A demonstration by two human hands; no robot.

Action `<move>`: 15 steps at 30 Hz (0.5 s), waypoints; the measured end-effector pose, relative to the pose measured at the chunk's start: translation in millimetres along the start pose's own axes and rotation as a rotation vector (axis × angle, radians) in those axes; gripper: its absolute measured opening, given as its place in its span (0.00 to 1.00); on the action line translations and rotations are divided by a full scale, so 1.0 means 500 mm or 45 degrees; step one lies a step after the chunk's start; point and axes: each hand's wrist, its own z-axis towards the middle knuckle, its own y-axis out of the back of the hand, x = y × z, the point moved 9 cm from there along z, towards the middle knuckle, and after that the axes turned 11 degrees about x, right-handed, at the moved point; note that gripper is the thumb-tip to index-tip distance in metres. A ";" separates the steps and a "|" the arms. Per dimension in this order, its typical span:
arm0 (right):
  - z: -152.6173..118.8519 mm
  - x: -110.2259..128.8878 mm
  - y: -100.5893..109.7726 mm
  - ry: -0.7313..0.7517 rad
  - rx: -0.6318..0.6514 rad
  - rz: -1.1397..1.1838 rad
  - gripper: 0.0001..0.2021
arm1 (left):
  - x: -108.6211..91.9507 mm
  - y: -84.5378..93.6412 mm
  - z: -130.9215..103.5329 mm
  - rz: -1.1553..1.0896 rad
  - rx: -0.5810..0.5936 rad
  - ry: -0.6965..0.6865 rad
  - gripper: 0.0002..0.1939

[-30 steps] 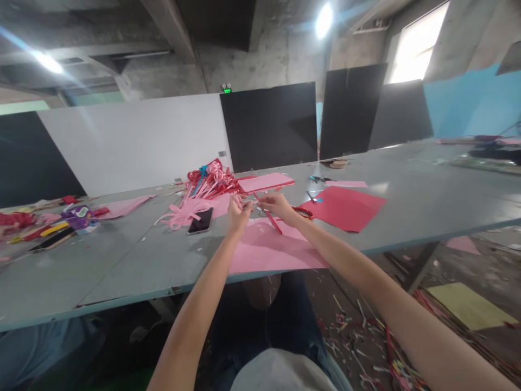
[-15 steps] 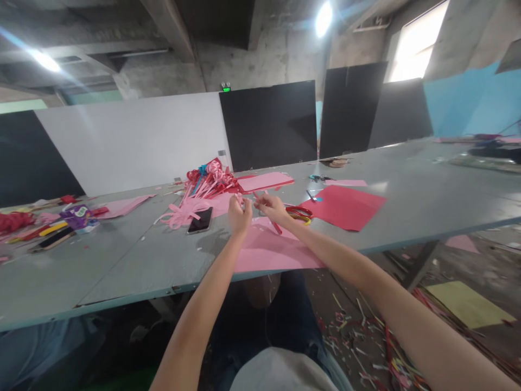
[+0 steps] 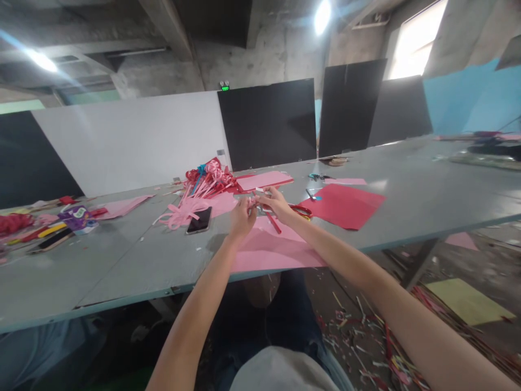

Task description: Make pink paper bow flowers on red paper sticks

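Pinching thin pink paper (image 3: 250,201), left hand (image 3: 243,216) sits beside right hand (image 3: 277,204).

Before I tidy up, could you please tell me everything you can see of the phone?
The phone has a dark screen, glass by its look, and a pale rim. It lies flat, screen up, on the grey table, left of and apart from the left hand, slightly askew, far end to the right. Pink strips and pink paper adjoin it; whether they touch it is unclear.
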 end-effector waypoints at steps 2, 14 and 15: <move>0.003 -0.007 0.001 -0.008 0.015 0.002 0.19 | -0.002 0.000 -0.001 0.003 0.006 -0.014 0.09; -0.002 -0.011 -0.020 -0.036 0.152 0.083 0.18 | 0.002 -0.015 0.001 -0.433 0.144 0.016 0.07; -0.003 -0.011 -0.024 -0.037 0.172 0.099 0.19 | 0.000 -0.017 0.001 -0.471 0.170 0.006 0.06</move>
